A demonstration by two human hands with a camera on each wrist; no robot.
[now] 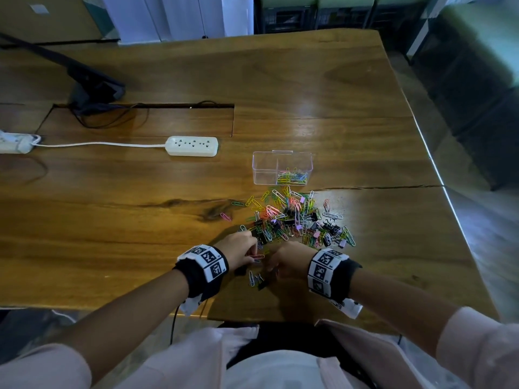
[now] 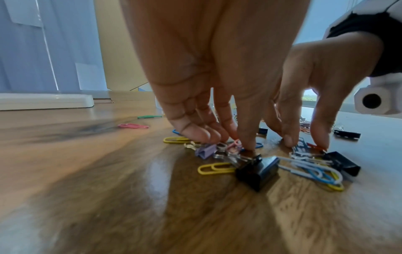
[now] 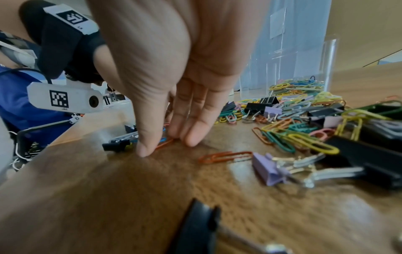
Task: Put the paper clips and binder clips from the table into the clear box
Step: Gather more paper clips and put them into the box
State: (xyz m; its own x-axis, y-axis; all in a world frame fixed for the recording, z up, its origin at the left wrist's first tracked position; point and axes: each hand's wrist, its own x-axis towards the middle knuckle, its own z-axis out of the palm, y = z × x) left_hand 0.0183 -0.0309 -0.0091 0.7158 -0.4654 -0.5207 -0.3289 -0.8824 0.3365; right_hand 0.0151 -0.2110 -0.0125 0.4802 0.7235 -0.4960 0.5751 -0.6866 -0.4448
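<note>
1. While both hands work at the near edge of the pile, I see my left hand [image 2: 217, 86] pointing down with its fingertips [image 2: 195, 134] pressed on a small cluster: a purple binder clip [image 2: 205, 151], a black binder clip [image 2: 259, 171] and some paper clips.
2. I cannot tell if the left hand really pinches one of them.
3. My right hand [image 3: 174, 77] has straight fingers, and its thumb and fingertips [image 3: 191, 137] touch an orange paper clip [image 3: 164, 143] on the table [image 1: 140, 220].
4. The main pile of clips [image 1: 297, 220] lies just beyond the hands.
5. The clear box [image 1: 282, 167] stands just beyond the pile, with paper clips in its right compartment.
</note>
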